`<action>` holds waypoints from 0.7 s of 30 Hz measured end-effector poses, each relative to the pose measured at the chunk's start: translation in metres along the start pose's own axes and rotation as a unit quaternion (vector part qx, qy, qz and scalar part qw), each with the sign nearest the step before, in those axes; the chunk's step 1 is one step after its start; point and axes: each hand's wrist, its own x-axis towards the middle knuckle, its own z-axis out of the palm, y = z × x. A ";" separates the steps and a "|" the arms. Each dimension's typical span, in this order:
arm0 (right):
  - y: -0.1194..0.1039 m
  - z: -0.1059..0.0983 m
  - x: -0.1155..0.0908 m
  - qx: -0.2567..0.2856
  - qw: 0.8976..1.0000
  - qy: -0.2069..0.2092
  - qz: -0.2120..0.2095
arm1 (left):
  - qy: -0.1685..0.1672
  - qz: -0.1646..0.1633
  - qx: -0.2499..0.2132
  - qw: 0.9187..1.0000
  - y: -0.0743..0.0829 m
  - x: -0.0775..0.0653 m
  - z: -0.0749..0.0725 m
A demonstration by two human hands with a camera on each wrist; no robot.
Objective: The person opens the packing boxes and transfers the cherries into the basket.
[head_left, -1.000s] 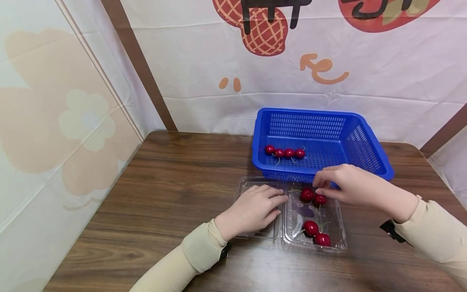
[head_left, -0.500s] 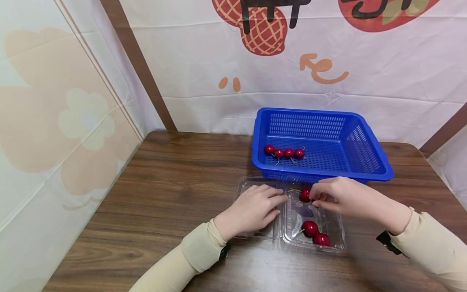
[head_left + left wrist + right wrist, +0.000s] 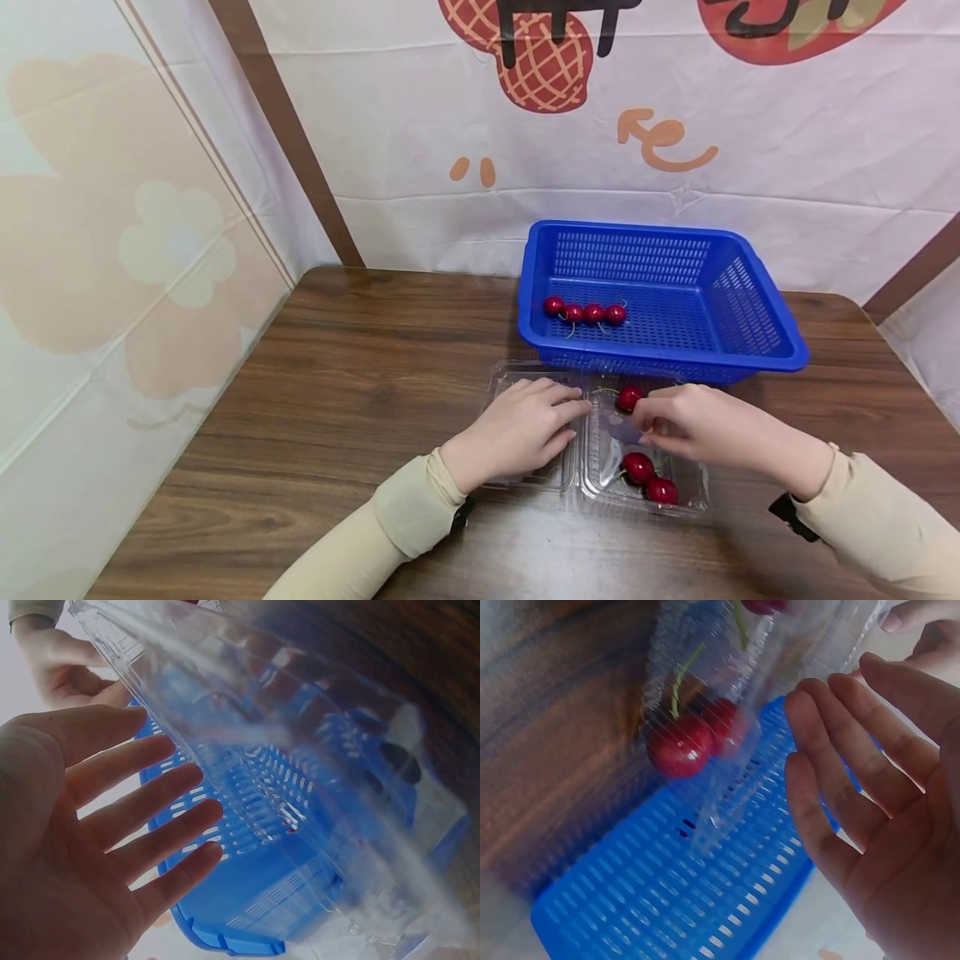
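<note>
An opened clear plastic clamshell box point(image 3: 600, 497) lies on the table. My left hand point(image 3: 522, 433) rests over its left half, with its fingers spread and nearly straight, as the left wrist view also shows. Over the right half hovers my right hand point(image 3: 693, 423), thumb apart from loosely bent fingers; in the right wrist view that hand point(image 3: 885, 772) holds nothing. A red cherry point(image 3: 628, 398) sits at the back of the right half, partly beside my right fingers. Nearer the front are a second cherry point(image 3: 638, 468) and a third cherry point(image 3: 662, 491), touching. My right hand hides part of this half.
Just behind the box stands a blue perforated basket point(image 3: 675, 360). A row of several cherries point(image 3: 594, 314) with stems lies inside it at the left. The wooden table point(image 3: 315, 417) reaches back to a printed cloth point(image 3: 420, 233).
My right hand has moved from the basket's front edge toward me, down over the right half, covering one of the back cherries. My left hand has stayed in place.
</note>
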 end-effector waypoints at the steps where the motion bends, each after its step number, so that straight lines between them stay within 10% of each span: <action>1: 0.000 0.001 0.000 0.001 1.000 -0.005 0.001 | 0.001 0.000 -0.001 1.000 0.000 0.000 0.000; 21: 0.000 0.016 -0.002 0.024 0.998 -0.056 -0.002 | 0.006 0.005 0.006 1.000 0.000 -0.001 0.000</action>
